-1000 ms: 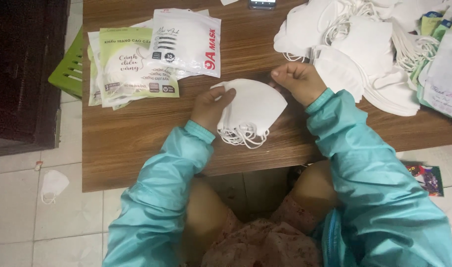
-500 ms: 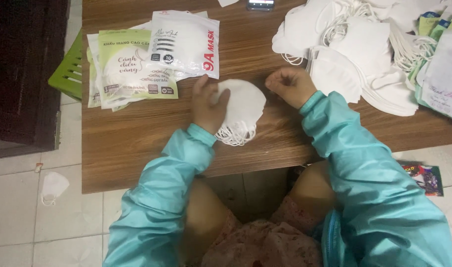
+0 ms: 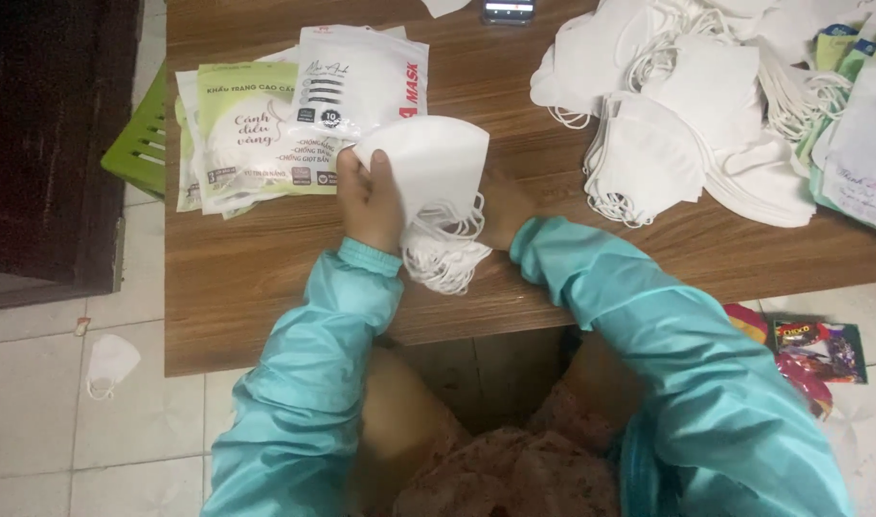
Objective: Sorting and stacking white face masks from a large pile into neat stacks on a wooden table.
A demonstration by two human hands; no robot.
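Observation:
My left hand (image 3: 369, 199) grips a stack of folded white face masks (image 3: 436, 174) by its left edge, lifted just above the brown wooden table (image 3: 265, 278). White ear loops (image 3: 445, 257) dangle from the stack's lower side. My right hand (image 3: 503, 209) is mostly hidden behind the stack and supports it from the right. Both arms wear teal sleeves. Flat mask packages (image 3: 265, 124), white and pale green, lie just beyond my left hand.
A large heap of loose white masks (image 3: 687, 124) covers the table's far right, with more packets (image 3: 864, 144) at the right edge. A phone (image 3: 508, 10) lies at the far edge. A green stool (image 3: 143, 144) stands left. One mask (image 3: 107, 364) and coloured wrappers (image 3: 811, 349) lie on the tiled floor.
The mask stack has been lifted off the table and turned upright. My left hand shifted to its left edge, and my right hand moved in behind it.

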